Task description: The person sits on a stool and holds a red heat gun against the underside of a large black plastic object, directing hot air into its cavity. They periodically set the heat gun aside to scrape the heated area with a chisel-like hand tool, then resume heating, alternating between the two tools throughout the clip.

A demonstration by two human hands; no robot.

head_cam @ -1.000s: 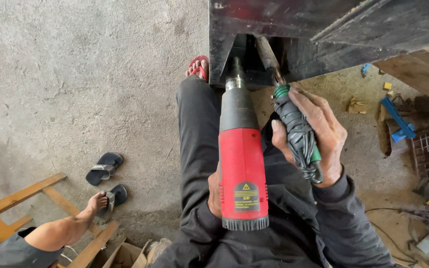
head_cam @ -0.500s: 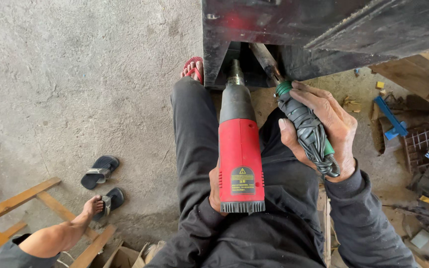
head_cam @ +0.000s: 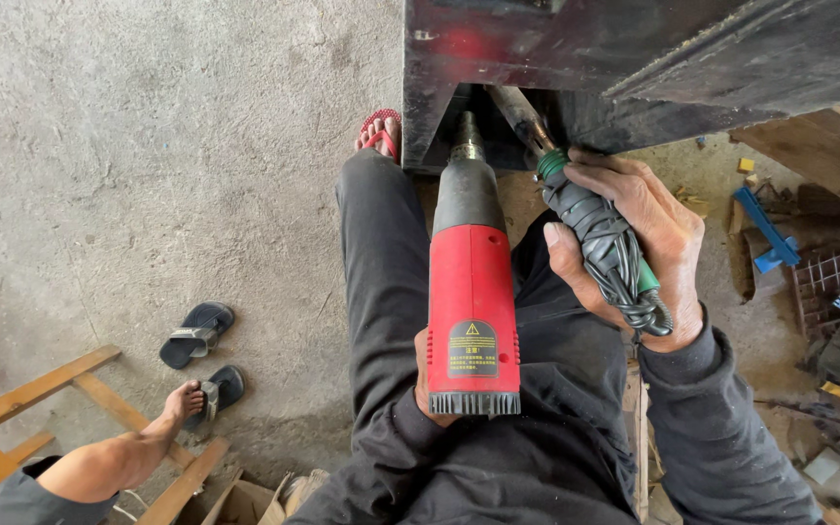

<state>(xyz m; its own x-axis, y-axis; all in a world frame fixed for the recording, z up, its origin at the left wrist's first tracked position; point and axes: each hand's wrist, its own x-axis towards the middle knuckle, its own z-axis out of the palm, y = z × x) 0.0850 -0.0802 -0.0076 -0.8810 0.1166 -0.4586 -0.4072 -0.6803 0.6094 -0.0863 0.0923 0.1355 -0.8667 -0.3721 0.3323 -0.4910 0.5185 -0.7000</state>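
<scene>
The red heat gun [head_cam: 472, 292] lies lengthwise over the seated person's lap, its grey barrel and metal nozzle pointing away from the body into the dark opening under the black metal frame [head_cam: 634, 58]. The left hand [head_cam: 430, 384] sits at the rear end of the heat gun, mostly hidden beneath it; only fingertips show beside the vented back, so its grip is wrapped around the handle below the red body, though how tightly cannot be told. The gun's red casing and yellow-and-black warning label lie above and ahead of that grip.

Just to the right of the heat gun, the right hand [head_cam: 634, 248] is clamped around a green-handled tool [head_cam: 600, 238] whose handle is wound with grey cord. The handle runs diagonally through the closed grip, the cord knot sticking out at the wrist end, and the metal shaft reaching out past the thumb into the same dark opening, close beside the gun's nozzle.

Beyond the heat gun's left side, a foot in a red sandal [head_cam: 379, 131] rests on the concrete floor [head_cam: 148, 146]. Well to the left of the gun lie two dark sandals [head_cam: 198, 333], another person's bare foot [head_cam: 185, 401] by one of them, next to a wooden frame [head_cam: 41, 389]. Far right of the gun, scrap and a blue piece [head_cam: 765, 228] litter the floor.
</scene>
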